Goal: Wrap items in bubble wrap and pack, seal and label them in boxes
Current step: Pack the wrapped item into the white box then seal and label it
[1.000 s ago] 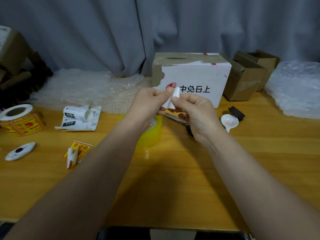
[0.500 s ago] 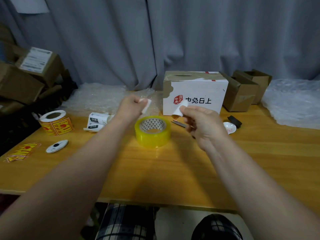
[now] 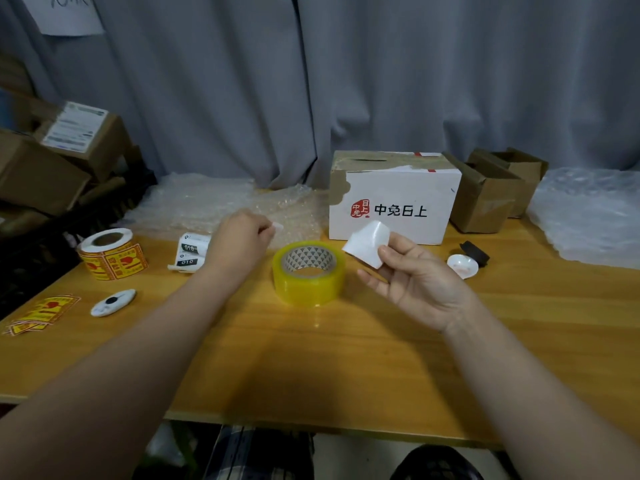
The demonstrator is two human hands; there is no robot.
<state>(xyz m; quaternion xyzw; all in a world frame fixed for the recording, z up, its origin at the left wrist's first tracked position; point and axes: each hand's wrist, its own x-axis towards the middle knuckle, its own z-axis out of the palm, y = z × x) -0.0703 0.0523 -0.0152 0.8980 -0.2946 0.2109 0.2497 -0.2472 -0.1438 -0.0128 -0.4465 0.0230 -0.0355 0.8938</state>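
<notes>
Near the label, tape roll, white box

Left grip curled, seemingly pinching, right grip palm up, thumb pinching, 2 forearms outstretched

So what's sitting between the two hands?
The yellow tape roll sits between the left hand, pinching a white scrap, and the right hand, holding a white sticker; head view.

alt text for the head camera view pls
A person's right hand pinches a curled white paper piece and the left hand pinches a small white scrap, both above a wooden table. Between them a yellow tape roll sits on the table, with a white printed box behind it.
</notes>
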